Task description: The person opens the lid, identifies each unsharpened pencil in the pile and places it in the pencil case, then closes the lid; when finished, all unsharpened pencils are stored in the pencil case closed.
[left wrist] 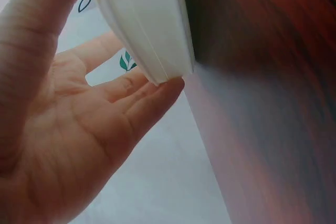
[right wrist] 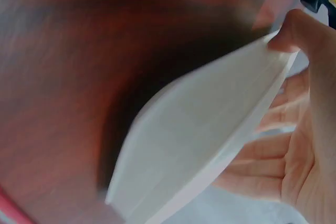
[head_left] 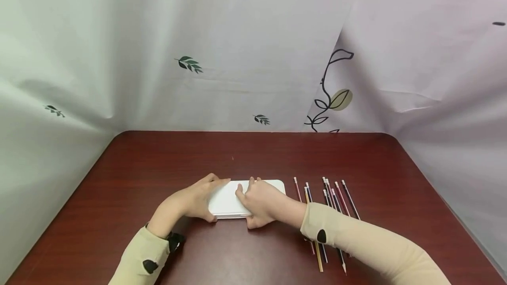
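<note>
A flat white rectangular case (head_left: 225,199) with rounded corners lies on the table in front of me. My left hand (head_left: 196,199) grips its left end, thumb at the near edge and fingers around the far side. In the left wrist view a thin seam runs along the side of the white case (left wrist: 149,22). Across the right half of the case is my right hand (head_left: 259,202), its thumb at the near edge and its fingers over the top. The right wrist view shows the right thumb (right wrist: 289,38) pressed to the rim of the case (right wrist: 194,135).
Several pencils with white ends (head_left: 351,199) lie to the right of the case, partly hidden under my right forearm. The dark red wooden table (head_left: 158,157) reaches back to a white curtain (head_left: 237,34) with leaf prints, which also hangs at both sides.
</note>
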`<state>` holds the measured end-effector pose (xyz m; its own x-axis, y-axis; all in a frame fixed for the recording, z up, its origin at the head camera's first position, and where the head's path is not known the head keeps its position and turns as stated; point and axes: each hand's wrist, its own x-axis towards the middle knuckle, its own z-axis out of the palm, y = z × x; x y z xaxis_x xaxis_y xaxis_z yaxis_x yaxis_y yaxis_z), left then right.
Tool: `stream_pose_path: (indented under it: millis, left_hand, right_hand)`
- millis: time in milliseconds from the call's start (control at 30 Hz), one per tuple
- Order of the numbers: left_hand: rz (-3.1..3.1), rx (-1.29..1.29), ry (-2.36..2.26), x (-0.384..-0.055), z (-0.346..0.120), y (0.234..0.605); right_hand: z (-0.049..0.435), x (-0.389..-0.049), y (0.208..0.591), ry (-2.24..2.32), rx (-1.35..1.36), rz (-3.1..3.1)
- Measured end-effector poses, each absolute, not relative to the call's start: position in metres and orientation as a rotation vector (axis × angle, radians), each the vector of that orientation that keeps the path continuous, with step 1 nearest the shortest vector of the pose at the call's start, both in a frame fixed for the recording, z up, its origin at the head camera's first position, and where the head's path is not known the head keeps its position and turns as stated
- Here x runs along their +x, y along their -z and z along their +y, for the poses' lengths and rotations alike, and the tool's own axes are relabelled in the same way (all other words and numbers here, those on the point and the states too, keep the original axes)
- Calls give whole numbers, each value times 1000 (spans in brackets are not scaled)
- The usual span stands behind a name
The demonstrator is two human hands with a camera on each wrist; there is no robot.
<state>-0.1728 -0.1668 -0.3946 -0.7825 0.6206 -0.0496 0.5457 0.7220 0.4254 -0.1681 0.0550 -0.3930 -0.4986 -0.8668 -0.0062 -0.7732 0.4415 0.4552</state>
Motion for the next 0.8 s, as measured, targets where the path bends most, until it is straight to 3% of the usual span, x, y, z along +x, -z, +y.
stream_pose_path:
  millis: [433, 800]
  left_hand:
    - [2800, 978, -487, -173, -163, 397]
    - [2680, 984, -642, -178, -176, 399]
  right_hand:
    - [38, -147, 395, 977, 1450, -2378]
    - [72, -166, 376, 539, 1638, -2506]
